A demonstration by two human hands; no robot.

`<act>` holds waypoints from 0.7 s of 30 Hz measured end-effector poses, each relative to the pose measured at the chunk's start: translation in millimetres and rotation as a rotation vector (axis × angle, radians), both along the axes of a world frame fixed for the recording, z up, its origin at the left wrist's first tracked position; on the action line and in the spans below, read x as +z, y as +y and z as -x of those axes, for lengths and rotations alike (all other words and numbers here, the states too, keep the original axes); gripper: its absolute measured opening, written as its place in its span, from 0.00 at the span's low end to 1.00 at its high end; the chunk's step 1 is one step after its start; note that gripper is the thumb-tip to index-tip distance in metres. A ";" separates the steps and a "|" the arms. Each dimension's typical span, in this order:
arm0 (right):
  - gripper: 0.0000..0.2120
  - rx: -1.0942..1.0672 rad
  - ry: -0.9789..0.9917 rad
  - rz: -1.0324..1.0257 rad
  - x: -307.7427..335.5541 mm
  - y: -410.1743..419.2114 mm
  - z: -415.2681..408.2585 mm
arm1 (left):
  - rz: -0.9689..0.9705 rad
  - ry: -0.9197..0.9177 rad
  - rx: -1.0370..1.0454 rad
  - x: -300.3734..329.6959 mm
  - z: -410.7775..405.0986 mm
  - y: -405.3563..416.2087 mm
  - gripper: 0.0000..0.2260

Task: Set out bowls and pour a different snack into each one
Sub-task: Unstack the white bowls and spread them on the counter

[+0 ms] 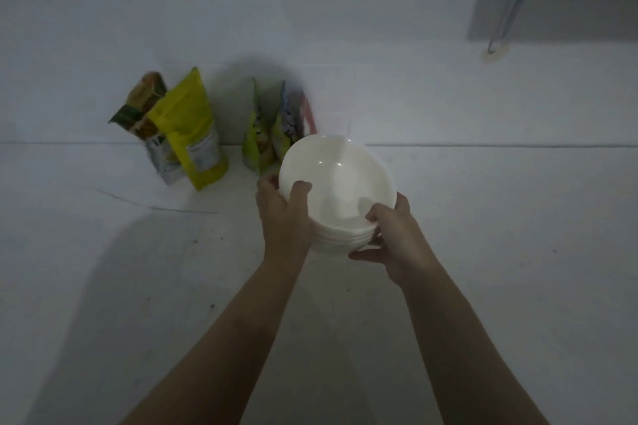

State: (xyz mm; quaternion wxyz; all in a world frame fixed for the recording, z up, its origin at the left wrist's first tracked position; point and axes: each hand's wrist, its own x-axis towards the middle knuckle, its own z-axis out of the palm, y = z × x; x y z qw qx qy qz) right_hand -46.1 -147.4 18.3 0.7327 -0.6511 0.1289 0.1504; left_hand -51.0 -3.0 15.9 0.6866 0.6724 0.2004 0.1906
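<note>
1. The left hand (283, 214) grips the stack of white bowls (336, 183) from its left side — the thumb hooks over the rim of the top bowl and the fingers curl round the outside, where their tips show just beyond the rim.
2. The right hand (392, 234) holds the same stack from the near right: one finger or the thumb lies bent over the top rim, the others wrap the lower bowls, and one reaches under the bottom of the stack.
3. The stack is tilted, its open mouth turned up toward the camera. Several nested rims show at its near edge; how many bowls there are cannot be counted surely. Whether the stack touches the white surface (500, 252) below or hangs above it cannot be told.
4. Both bare forearms come up from the bottom edge and meet at the bowls, around the middle of the view.
5. Behind the stack, leaning where the surface meets the white wall (345, 10), stand the snack bags — a green bag (257, 138) and a bag with purple print (288, 124) just beyond the bowls' far rim, the latter partly hidden by it.
6. Further left stand a yellow bag (193, 134) and, touching it, a brown and green bag (143, 107).
7. At the upper right a thin pole (514, 3) meets the wall by a small round fitting.
</note>
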 end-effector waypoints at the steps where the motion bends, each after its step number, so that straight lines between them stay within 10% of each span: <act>1: 0.23 0.018 0.004 -0.007 1.5 13.2 11.8 | 0.031 -0.009 -0.003 2.7 11.4 12.9 0.21; 21: 0.26 0.351 -0.016 0.080 -3.4 356.8 189.4 | 0.092 0.030 0.110 0.8 228.1 378.2 0.23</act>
